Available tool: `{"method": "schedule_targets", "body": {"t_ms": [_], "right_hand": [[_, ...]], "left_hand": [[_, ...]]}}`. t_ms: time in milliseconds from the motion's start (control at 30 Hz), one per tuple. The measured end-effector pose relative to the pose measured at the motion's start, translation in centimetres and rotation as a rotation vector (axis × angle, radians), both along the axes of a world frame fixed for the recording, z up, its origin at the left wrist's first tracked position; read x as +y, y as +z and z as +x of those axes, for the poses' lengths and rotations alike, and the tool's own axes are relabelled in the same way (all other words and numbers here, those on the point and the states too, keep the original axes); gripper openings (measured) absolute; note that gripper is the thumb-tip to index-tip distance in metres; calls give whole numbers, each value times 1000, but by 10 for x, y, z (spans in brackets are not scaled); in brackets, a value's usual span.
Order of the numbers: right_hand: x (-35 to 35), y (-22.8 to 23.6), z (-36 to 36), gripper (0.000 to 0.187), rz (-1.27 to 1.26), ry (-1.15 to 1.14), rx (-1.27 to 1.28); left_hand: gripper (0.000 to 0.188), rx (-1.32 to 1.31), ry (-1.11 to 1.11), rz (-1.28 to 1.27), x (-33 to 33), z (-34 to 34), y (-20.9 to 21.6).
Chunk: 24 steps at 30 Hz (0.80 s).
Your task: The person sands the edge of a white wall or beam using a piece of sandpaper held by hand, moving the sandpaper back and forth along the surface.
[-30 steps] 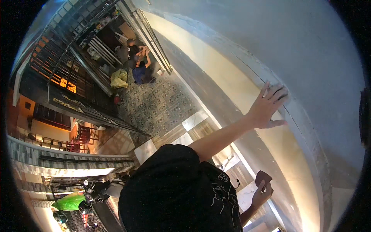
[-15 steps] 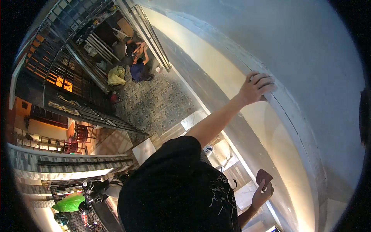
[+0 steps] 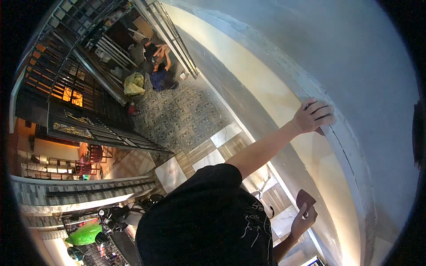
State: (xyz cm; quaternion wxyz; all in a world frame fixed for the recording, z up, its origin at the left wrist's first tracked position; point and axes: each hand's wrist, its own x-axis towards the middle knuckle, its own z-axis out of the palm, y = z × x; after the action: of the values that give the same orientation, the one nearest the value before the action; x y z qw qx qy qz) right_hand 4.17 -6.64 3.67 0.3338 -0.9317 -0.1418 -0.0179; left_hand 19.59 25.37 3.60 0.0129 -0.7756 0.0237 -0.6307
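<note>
My left hand [image 3: 316,116] presses on the rounded edge of a grey plastered wall band [image 3: 344,153], its fingers bent over the edge. Beneath the palm shows the reddish-brown corner of a sheet of sandpaper [image 3: 320,131]; the rest of it is hidden. Lower down, my right hand [image 3: 304,221] pinches a folded piece of brown sandpaper [image 3: 306,199] between thumb and fingers, held up just off the wall. Something small and white shows between those fingers, too small to name.
Below the band runs a cream recessed strip [image 3: 248,77], lit from within. Two people [image 3: 160,73] sit on the patterned tile floor [image 3: 173,115] near a yellow sack [image 3: 134,84]. An open metal gate [image 3: 106,133] stands at left, with a motorcycle [image 3: 116,218] and a green bag [image 3: 84,234].
My left hand has slid along the wall edge, to the right and downward in view. The right hand keeps its hold on the sandpaper and has shifted only slightly.
</note>
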Motion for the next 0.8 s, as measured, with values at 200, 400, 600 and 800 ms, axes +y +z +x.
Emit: {"method": "schedule_targets", "body": {"t_ms": [200, 400, 600, 800], "right_hand": [[-5, -9, -5, 17, -20, 51, -9], [9, -6, -13, 16, -21, 38, -36], [20, -3, -17, 16, -13, 45, -48], [21, -2, -17, 17, -16, 53, -62]], "left_hand": [[50, 51, -62, -16, -8, -8, -2], [62, 99, -149, -79, -12, -13, 2], [68, 119, -153, -84, -11, -12, 1], [67, 97, -158, -84, -11, -11, 0]]}}
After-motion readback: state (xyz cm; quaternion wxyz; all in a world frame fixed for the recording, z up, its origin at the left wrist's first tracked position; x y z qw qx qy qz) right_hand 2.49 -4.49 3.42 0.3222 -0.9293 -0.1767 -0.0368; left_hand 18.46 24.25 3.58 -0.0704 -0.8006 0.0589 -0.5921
